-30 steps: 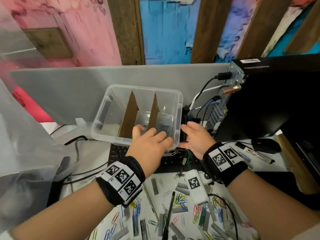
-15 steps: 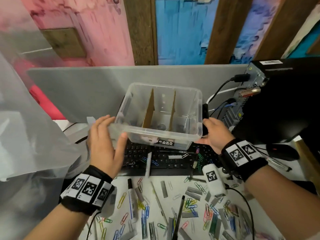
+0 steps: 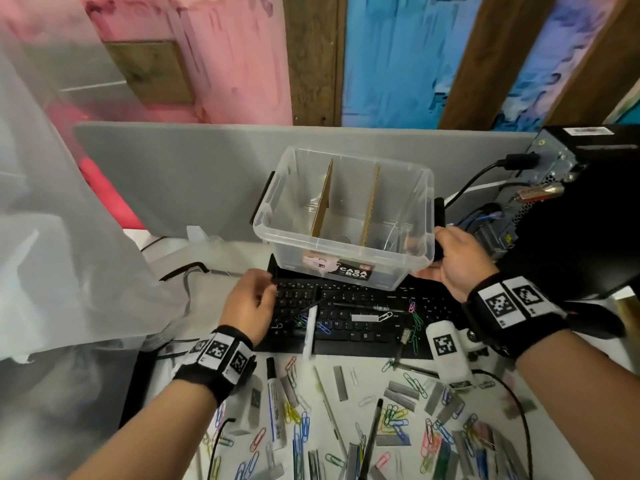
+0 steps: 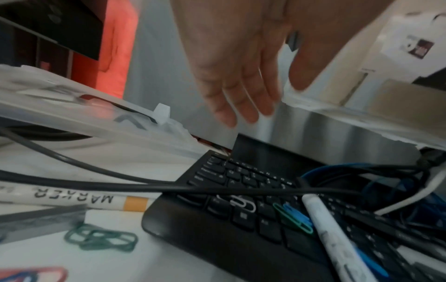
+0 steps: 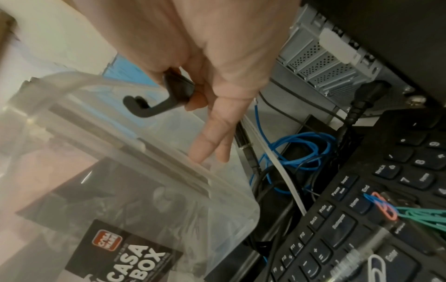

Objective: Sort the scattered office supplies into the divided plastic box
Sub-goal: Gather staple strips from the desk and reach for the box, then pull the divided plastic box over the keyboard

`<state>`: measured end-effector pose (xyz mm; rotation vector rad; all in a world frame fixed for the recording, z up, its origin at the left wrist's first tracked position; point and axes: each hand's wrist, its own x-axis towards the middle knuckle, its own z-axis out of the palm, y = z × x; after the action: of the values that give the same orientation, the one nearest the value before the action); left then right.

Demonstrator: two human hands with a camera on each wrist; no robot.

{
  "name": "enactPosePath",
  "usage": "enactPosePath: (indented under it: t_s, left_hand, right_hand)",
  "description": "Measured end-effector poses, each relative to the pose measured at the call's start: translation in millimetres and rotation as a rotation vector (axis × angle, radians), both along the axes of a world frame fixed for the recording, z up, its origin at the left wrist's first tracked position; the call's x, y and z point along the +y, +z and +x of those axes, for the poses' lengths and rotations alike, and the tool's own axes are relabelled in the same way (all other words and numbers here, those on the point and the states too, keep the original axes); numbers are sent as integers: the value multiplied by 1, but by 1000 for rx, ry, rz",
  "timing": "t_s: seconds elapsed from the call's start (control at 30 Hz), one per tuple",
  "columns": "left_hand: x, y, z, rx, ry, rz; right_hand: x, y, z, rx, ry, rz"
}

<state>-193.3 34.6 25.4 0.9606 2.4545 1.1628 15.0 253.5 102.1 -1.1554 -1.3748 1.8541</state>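
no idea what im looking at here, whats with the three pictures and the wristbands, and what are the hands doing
There is no machine here: a person sorts desk clutter with bare hands, wearing cameras. The wide picture comes from a camera on the head, looking down at the desk. The other two come from cameras strapped to each wrist, looking along the fingers; the black bands with square patterns sit at the wrists.

The right hand grips the black side latch of a clear plastic box with two cardboard dividers; the box looks raised over the keyboard's back edge. The left hand holds nothing, fingers relaxed over the keyboard's left end.

Coloured paper clips, markers, pens and strips of staples lie scattered on the white desk and keyboard.
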Motion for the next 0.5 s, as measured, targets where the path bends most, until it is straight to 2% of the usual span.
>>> enactPosePath:
  t_s: [0.1, 0.2, 0.27, 0.33, 0.5]
  left_hand:
    - [11, -10, -4, -48, -159, -341]
    - [24, -25, 3, 117, -314, -537]
    - [34, -33, 11, 205, -430, -562]
    - [43, -39, 15, 218, -505, -559]
    - [52, -48, 13, 191, -557, -582]
  right_hand:
    - [-2, -7, -10, -12, 13, -5]
    - [-7, -13, -21, -7, 41, -17]
    - [-10, -16, -29, -14, 67, -18]
    - [-12, -17, -35, -25, 80, -22]
    - [-10, -18, -42, -45, 80, -23]
